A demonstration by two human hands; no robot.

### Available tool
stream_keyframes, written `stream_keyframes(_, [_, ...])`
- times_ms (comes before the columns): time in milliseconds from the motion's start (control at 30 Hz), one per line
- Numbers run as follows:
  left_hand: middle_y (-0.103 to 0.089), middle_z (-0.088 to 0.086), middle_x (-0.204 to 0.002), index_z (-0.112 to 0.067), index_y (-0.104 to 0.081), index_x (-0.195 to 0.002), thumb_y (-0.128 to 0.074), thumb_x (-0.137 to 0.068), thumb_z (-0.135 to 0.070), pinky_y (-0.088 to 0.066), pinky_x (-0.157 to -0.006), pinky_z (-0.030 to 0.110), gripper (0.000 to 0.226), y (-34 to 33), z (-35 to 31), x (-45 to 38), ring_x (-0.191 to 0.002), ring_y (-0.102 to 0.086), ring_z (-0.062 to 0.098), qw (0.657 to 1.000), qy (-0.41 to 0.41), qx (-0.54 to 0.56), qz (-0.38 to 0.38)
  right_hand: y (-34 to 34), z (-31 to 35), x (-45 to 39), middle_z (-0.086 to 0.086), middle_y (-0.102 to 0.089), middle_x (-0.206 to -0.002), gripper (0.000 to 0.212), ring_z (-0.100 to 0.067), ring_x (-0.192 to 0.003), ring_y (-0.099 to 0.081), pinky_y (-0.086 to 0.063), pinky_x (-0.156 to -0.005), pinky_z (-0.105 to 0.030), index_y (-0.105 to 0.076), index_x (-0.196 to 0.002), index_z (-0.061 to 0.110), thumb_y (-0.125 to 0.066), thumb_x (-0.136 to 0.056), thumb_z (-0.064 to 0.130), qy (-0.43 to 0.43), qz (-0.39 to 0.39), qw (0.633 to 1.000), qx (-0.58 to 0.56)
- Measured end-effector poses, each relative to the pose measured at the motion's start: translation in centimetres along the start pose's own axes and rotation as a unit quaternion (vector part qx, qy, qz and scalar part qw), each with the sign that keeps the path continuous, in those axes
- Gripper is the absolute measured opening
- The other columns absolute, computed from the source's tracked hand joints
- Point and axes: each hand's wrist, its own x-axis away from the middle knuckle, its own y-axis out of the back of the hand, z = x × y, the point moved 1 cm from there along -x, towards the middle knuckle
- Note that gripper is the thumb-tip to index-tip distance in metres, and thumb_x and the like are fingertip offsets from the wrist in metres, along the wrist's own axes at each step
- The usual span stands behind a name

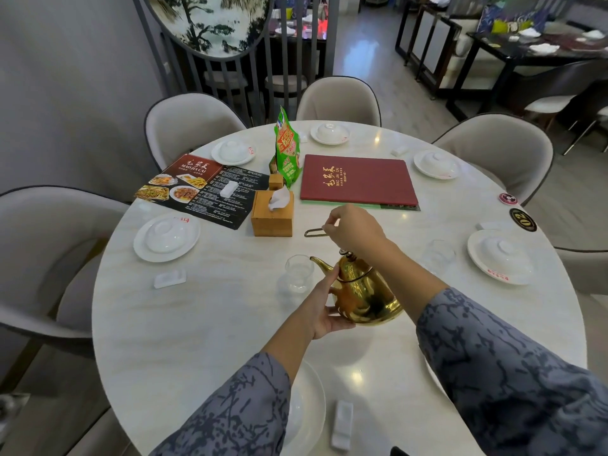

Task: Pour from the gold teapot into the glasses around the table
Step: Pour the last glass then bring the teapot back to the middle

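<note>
The gold teapot hangs tilted above the round white table, its spout over a small clear glass. My right hand grips the teapot's thin handle from above. My left hand cups the pot's lower left side. A second clear glass stands on the table to the right, behind my right forearm. I cannot tell whether liquid is flowing from the spout.
A wooden tissue box, a red menu book, a dark picture menu and a green snack bag fill the table's middle. Several white plates with upturned bowls ring the edge. Grey chairs surround the table.
</note>
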Motion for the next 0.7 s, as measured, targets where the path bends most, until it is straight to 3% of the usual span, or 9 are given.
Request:
stream_keyframes(167, [-0.048,0.019,-0.14,-0.025,-0.043,-0.133,-0.069,-0.074,-0.068,-0.06,-0.082,0.047,0.077,-0.5,0.1,0.8,-0.119,-0.058,0.04,0.999,-0.021,-0.029,-0.026,0.7,-1.1,0.7,-0.007,-0.074,-0.108,0.023,-0.014,-0.06,-0.063,-0.05,-0.059,-0.027,-0.077,-0.099,0.011,-0.059,-0.096,0.026,-0.002,-0.006,1.0,-0.027])
stream_keyframes(267, [-0.049,0.017,-0.139,-0.025,-0.045,-0.131,-0.069,-0.074,-0.067,-0.058,-0.087,0.05,0.075,-0.9,0.2,1.2,-0.119,-0.057,0.038,0.997,-0.045,-0.04,-0.048,1.3,-2.0,1.3,-0.008,-0.073,-0.08,0.033,-0.015,-0.055,-0.056,-0.045,-0.054,-0.025,-0.078,-0.095,0.003,-0.059,-0.096,0.031,-0.023,0.0,0.999,-0.045])
stream_keyframes(367, [-0.052,0.015,-0.133,-0.024,-0.042,-0.133,-0.071,-0.071,-0.068,-0.058,-0.087,0.052,0.082,-1.2,0.2,1.5,-0.112,-0.058,0.035,0.993,-0.068,-0.058,-0.071,2.4,-2.8,2.3,0.0,-0.055,-0.049,0.039,-0.012,-0.043,-0.043,-0.034,-0.045,-0.024,-0.078,-0.089,-0.002,-0.058,-0.098,0.031,-0.027,0.008,0.997,-0.072])
stream_keyframes(500, [-0.054,0.012,-0.128,-0.021,-0.043,-0.133,-0.074,-0.064,-0.071,-0.058,-0.087,0.054,0.09,-1.8,-0.5,1.6,-0.11,-0.058,0.033,0.987,-0.105,-0.071,-0.095,4.3,-3.7,3.3,-0.004,-0.055,-0.054,0.043,-0.01,-0.036,-0.035,-0.03,-0.045,-0.024,-0.067,-0.071,0.002,-0.059,-0.098,0.035,-0.012,0.024,0.992,-0.125])
stream_keyframes(600, [-0.055,0.012,-0.131,-0.02,-0.046,-0.134,-0.076,-0.058,-0.073,-0.059,-0.085,0.053,0.098,-2.1,-1.5,1.6,-0.11,-0.059,0.034,0.983,-0.131,-0.078,-0.106,5.6,-3.9,3.4,-0.004,-0.048,-0.057,0.038,-0.013,-0.042,-0.034,-0.03,-0.046,-0.025,-0.067,-0.076,0.005,-0.061,-0.096,0.036,-0.004,0.021,0.988,-0.155])
stream_keyframes(700, [-0.058,0.012,-0.127,-0.018,-0.05,-0.132,-0.075,-0.065,-0.068,-0.058,-0.087,0.052,0.088,-2.8,-2.9,1.9,-0.112,-0.059,0.034,0.978,-0.151,-0.086,-0.112,6.8,-4.1,3.0,0.0,-0.045,-0.051,0.043,-0.012,-0.041,-0.034,-0.031,-0.046,-0.024,-0.072,-0.083,-0.001,-0.062,-0.096,0.039,-0.009,-0.006,0.982,-0.188])
